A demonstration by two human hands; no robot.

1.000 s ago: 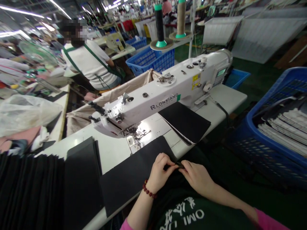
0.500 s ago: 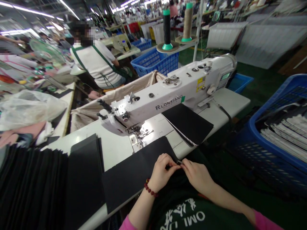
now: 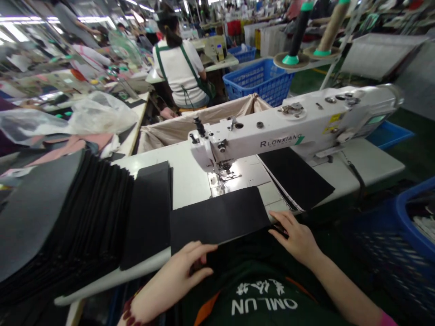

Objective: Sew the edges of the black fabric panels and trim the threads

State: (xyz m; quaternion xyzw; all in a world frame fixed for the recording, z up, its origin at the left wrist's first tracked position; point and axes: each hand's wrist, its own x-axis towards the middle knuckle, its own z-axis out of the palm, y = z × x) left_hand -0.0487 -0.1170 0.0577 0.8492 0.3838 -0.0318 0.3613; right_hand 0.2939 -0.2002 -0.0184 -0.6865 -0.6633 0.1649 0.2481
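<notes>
A flat black fabric panel (image 3: 220, 215) lies along the front of the sewing machine table. Close to its front edge is my left hand (image 3: 186, 271), thumb and forefinger apart, with nothing visible between them. My right hand (image 3: 295, 235) rests by the panel's right corner at the table edge, its thumb spread from the fingers; the gap between them is dark, and I see no held thing there. Beyond the panel stands the white sewing machine (image 3: 272, 136), needle area lit. Under its arm lies a stack of black pieces (image 3: 295, 176) with pale edges.
Left of the panel are another black stack (image 3: 147, 210) and a tall row of black pieces (image 3: 98, 203). A blue basket (image 3: 408, 213) stands at the right. Behind the machine are a beige cloth bin (image 3: 204, 118), a blue crate (image 3: 260, 81) and a seated person (image 3: 180, 68).
Both hands were pinching together at the panel's right corner; now they are apart, the left one farther left along the front edge. The view has turned left.
</notes>
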